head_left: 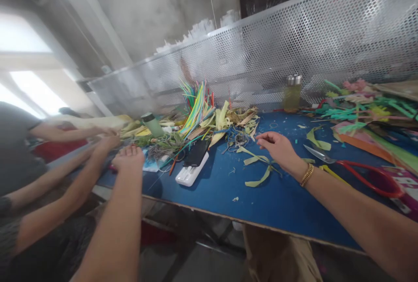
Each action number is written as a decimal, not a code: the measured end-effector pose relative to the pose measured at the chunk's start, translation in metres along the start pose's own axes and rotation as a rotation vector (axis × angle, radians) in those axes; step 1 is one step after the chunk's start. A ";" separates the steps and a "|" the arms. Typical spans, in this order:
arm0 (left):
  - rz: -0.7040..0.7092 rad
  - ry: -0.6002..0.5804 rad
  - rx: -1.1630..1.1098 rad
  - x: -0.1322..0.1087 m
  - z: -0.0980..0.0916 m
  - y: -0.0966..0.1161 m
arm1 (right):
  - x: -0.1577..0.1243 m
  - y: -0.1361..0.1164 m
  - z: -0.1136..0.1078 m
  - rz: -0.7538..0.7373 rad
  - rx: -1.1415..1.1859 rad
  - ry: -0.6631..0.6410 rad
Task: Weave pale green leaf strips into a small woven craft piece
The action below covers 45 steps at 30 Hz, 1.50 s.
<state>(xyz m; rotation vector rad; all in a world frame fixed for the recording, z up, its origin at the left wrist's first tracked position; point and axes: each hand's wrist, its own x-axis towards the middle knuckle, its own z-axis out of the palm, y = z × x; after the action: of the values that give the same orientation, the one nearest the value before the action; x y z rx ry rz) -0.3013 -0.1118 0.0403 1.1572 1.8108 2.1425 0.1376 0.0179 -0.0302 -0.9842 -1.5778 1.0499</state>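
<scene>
My left hand (pixel 129 158) rests at the near left edge of the blue table (pixel 281 199), fingers curled under; what they hold, if anything, is hidden. My right hand (pixel 277 149), with a gold bracelet at the wrist, hovers palm down over the table, fingers stretched leftward and holding nothing. Its fingertips are close to a heap of pale yellow and green strips (pixel 225 121). Loose yellow-green strips (pixel 259 169) lie just below this hand. A bundle of long coloured strips (pixel 197 103) stands up behind the heap.
A black phone on a white power bank (pixel 192 164) lies between my hands. Red-handled scissors (pixel 359 173) lie at the right, near more coloured strips (pixel 359 108). A bottle (pixel 292 92) stands by the perforated metal screen (pixel 294 47). Other people's arms (pixel 65 177) work at the left.
</scene>
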 end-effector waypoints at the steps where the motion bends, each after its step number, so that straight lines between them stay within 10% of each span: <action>1: -0.055 0.061 -0.043 -0.003 0.008 -0.001 | 0.001 -0.001 -0.001 -0.004 0.012 0.008; 5: -0.175 0.100 -0.200 -0.037 0.060 0.009 | 0.005 -0.006 -0.007 -0.016 0.060 0.038; 8: -0.136 -0.139 -0.326 -0.079 0.107 0.031 | 0.011 -0.010 -0.015 -0.041 0.079 0.088; 15: 0.130 -0.780 0.277 -0.119 0.182 0.061 | 0.020 -0.010 -0.036 -0.129 -0.350 0.071; 22: 0.464 -0.759 0.751 -0.125 0.238 0.077 | 0.013 -0.025 -0.043 -0.126 -0.811 -0.209; 31: 0.292 -0.626 0.419 -0.137 0.252 0.044 | 0.004 -0.022 -0.025 -0.028 -0.832 -0.404; 39: 0.105 -0.762 0.068 -0.143 0.256 0.048 | 0.023 -0.016 -0.041 -0.096 -0.233 0.012; 45: -0.031 -0.952 0.006 -0.163 0.263 0.051 | 0.020 -0.022 -0.039 -0.168 -0.243 0.098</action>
<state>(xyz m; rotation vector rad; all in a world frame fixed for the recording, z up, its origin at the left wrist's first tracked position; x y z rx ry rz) -0.0094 -0.0016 0.0080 1.7072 1.3414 1.1754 0.1691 0.0370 0.0022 -1.0283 -1.7009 0.6958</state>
